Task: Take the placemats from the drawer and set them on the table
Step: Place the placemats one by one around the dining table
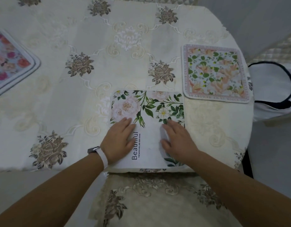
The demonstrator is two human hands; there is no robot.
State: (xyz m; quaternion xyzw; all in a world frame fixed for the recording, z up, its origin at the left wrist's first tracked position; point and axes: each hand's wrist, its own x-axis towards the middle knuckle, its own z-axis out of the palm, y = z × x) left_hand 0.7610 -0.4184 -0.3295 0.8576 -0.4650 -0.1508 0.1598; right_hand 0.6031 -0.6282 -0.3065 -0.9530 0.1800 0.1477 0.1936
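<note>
A white placemat point(149, 112) with green leaves, pale roses and the word "Beautiful" lies at the table's near edge. My left hand point(120, 140) rests flat on its left part, fingers spread. My right hand point(177, 141) lies flat on its right part. A second, square placemat point(215, 74) with peach flowers and a lettered border sits further right. A third placemat point(8, 61) with pink and red flowers shows at the far left edge, partly cut off. All three lie on the cream embroidered tablecloth point(76, 95).
A white bag with dark handles point(272, 89) sits off the table's right side. The tablecloth hangs down over the near edge point(149, 202) between my forearms. A watch with a white strap point(99, 153) is on my left wrist.
</note>
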